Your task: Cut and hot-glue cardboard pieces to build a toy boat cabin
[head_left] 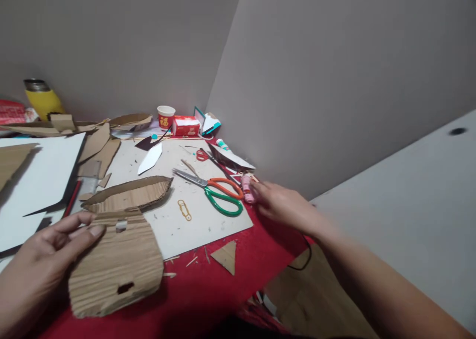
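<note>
Cardboard (116,265) is pinched at its left edge by the left hand (39,264), near on the red table (208,294). A pink tube (247,188) is touched by the right hand (284,205); its grip cannot be told. Scissors (215,190) lie just left.

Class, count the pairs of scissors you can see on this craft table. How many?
2. Large scissors with one orange and one green handle lie mid-board; small red-handled scissors lie farther back. Others may hide under the cardboard.

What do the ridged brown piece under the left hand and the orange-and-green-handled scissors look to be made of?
Ridged brown piece: corrugated cardboard, matte, its fluted ribs exposed, held by the left hand. Orange-and-green-handled scissors: shiny grey blades, likely metal; glossy handles, probably plastic.
</note>
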{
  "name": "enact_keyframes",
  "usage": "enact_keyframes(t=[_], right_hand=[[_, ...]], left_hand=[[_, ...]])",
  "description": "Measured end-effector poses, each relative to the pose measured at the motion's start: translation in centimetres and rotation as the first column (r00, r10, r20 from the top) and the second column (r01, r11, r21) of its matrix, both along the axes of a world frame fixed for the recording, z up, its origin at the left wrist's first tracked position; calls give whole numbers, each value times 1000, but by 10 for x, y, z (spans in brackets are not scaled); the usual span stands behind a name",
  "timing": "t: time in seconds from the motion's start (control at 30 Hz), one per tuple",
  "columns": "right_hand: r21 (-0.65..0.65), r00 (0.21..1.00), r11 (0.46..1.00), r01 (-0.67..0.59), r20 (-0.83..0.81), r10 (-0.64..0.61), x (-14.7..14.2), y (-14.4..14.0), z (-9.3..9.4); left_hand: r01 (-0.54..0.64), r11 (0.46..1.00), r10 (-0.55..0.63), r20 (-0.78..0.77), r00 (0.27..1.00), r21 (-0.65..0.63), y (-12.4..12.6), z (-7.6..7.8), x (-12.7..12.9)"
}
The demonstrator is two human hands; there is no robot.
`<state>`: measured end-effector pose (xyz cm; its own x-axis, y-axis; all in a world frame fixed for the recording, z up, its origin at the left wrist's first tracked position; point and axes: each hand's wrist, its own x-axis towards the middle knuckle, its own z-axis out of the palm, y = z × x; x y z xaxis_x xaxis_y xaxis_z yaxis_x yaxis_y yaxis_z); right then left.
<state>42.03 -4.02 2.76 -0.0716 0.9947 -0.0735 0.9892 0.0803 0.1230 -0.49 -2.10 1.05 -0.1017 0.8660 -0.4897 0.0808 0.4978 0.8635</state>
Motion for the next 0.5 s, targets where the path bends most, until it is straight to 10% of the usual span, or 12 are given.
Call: enact_keyframes(t=[0.3,0.5], right_hand=[[-63,968,980,187,180,-173,7,7,-21],[125,993,986,112,22,-116,14,-14,0]], left_hand=[[110,994,-111,-47,993,-15,-8,15,7],[131,991,-128,-121,984,12,-12,16,6]])
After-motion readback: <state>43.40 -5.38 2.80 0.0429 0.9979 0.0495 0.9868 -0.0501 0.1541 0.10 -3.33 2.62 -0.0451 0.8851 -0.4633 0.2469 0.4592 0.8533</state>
